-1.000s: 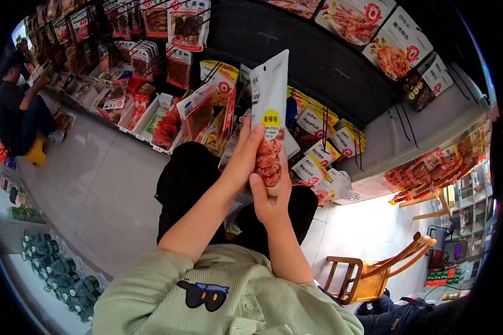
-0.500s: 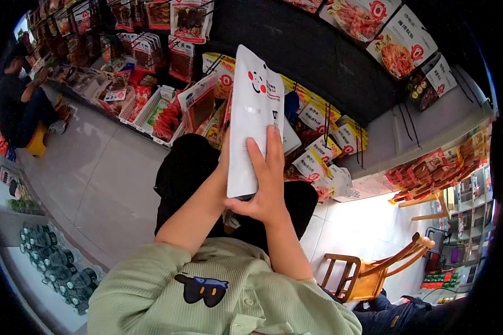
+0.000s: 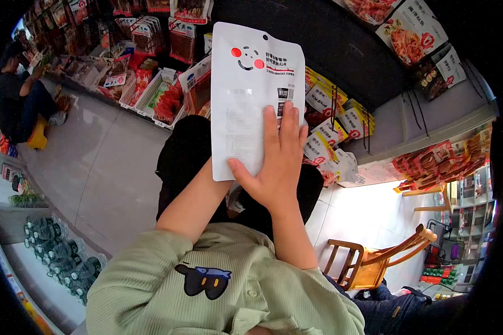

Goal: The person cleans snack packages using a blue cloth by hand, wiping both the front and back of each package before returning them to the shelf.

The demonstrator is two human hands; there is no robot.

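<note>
A white snack pouch [image 3: 240, 106] is held up in front of me, with a smiling face, red cheeks and black print on the side toward me. My right hand [image 3: 274, 153] lies flat on the lower right of that side, fingers stretched out and thumb apart. From the left, my left hand [image 3: 218, 181] reaches behind the pouch and bears it from the back; its fingers are hidden. Behind the pouch, other snack packs [image 3: 324, 142] with yellow and white labels fill the display.
White baskets [image 3: 148, 114] of packaged food line the left of the display, and large packs [image 3: 413, 36] hang at upper right. A wooden chair [image 3: 371, 265] stands at right. Bottled drinks [image 3: 61, 254] are at lower left. A person [image 3: 22, 103] sits at far left.
The pouch has turned from a slanted, narrow view to face me broadly, and it sits higher. My right hand has shifted from its edge to lie flat on its front.
</note>
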